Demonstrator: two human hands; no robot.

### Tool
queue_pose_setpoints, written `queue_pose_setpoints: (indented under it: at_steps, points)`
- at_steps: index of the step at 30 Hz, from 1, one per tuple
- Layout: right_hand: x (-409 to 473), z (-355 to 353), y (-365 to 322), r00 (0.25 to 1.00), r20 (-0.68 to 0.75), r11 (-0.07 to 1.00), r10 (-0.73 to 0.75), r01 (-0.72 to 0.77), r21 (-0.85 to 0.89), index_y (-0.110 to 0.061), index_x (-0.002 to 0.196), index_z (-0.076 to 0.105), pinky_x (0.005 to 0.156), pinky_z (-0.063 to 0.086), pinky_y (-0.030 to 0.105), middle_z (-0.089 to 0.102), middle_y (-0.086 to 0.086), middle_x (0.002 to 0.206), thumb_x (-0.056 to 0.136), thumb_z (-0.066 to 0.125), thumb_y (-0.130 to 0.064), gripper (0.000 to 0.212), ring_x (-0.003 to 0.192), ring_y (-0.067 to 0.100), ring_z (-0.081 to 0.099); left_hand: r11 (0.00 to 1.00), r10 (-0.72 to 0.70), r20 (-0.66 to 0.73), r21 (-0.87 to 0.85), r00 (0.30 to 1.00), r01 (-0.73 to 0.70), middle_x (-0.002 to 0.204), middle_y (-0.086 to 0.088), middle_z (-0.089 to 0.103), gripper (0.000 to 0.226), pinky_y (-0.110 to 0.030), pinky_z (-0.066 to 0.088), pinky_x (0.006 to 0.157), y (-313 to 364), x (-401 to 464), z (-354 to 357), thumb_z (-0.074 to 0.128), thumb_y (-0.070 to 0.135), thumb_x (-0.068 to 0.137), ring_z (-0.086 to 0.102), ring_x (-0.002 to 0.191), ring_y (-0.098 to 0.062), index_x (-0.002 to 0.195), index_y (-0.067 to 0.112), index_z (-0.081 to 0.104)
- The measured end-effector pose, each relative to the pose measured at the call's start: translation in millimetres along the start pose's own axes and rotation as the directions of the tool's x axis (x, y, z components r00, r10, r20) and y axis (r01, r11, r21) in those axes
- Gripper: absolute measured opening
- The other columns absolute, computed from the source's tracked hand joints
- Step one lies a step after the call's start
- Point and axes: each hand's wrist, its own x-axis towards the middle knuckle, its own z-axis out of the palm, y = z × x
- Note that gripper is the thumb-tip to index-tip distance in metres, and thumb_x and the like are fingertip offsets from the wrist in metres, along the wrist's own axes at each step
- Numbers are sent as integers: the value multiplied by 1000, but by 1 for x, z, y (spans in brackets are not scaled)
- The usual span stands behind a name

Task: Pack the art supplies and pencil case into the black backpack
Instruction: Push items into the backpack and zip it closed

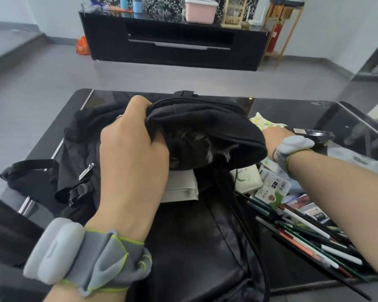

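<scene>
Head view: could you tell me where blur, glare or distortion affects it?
Head view: wide-angle bending curves the table edges; glare on its glossy top at right; the right hand is hidden behind the backpack; the pencils are slightly soft.

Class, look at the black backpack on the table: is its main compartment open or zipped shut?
Open. The left hand grips the backpack flap and lifts it, showing the dark inside.

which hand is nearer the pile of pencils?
Right. The right hand reaches past the backpack flap on the pencils' side, its forearm passing over them. The left hand grips the flap, across the bag from them.
</scene>
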Motion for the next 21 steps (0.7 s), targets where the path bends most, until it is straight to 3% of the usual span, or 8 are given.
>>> queue_pose_setpoints:
  at_steps: [4, 7, 9, 13, 16, 18, 20, 21]
  points:
    - [-21, -6, -3, 947, -320, 1000, -7, 8, 0, -13, 101, 50, 65, 37, 36, 62, 14, 105, 91, 51, -20, 13, 92, 36, 58, 999, 46, -19, -1, 999, -46, 73, 0, 56, 13, -29, 26, 60, 5, -2, -10, 51, 4, 89, 48, 68, -22, 94, 13, 58]
    - [-65, -36, -11, 782, -623, 992, -5, 84, 97, -9, 94, 53, 62, 32, 36, 62, 15, 89, 95, 43, -18, 14, 75, 30, 46, 994, 111, -24, -5, 994, -111, 74, -3, 56, 13, -32, 29, 62, 9, 0, -19, 51, 2, 87, 49, 71, -27, 95, 9, 59]
    - [-111, -51, -16, 684, -729, 973, -40, 193, 129, -11, 84, 50, 58, 31, 35, 56, 11, 75, 91, 44, -17, 12, 67, 26, 37, 991, 133, -22, -4, 991, -134, 75, -6, 59, 16, -38, 36, 65, 11, 2, -24, 50, 4, 85, 51, 74, -31, 97, 9, 59]
    - [-234, -62, -50, 692, -718, 922, -74, 323, 216, -17, 78, 41, 55, 21, 31, 47, 5, 69, 87, 52, -18, 15, 61, 33, 47, 982, 185, -23, -26, 982, -186, 79, -8, 61, 20, -49, 44, 68, 17, -4, -39, 46, 5, 83, 54, 78, -36, 97, 9, 59]
    - [-280, -55, -81, 825, -565, 783, 16, 341, 520, -20, 75, 37, 58, 19, 33, 40, -5, 61, 90, 56, -16, 24, 58, 30, 43, 978, 208, -12, -25, 978, -208, 80, -6, 61, 19, -46, 43, 67, 19, -10, -44, 47, 3, 82, 54, 78, -33, 96, 9, 58]
    - [-288, -48, -109, 899, -436, 587, 32, 336, 737, -19, 80, 45, 63, 40, 38, 51, -3, 64, 93, 55, -26, 18, 62, 29, 57, 975, 222, 0, -28, 975, -222, 79, -6, 61, 19, -45, 43, 66, 19, -13, -47, 46, 6, 82, 54, 77, -33, 97, 8, 58]
    - [-284, -51, -142, 892, -443, 422, 87, 369, 828, -22, 91, 54, 67, 53, 47, 63, 6, 78, 93, 52, -30, 8, 72, 35, 66, 973, 231, 19, -28, 973, -231, 79, -7, 61, 21, -44, 42, 65, 18, -14, -49, 45, 8, 81, 53, 77, -34, 97, 8, 57]
    - [-271, -49, -158, 851, -509, 461, 130, 403, 791, -21, 94, 59, 66, 55, 48, 65, 12, 80, 93, 52, -25, 8, 73, 38, 66, 972, 236, 26, -27, 971, -235, 80, -6, 61, 21, -43, 41, 65, 18, -14, -50, 45, 8, 80, 53, 77, -34, 98, 9, 57]
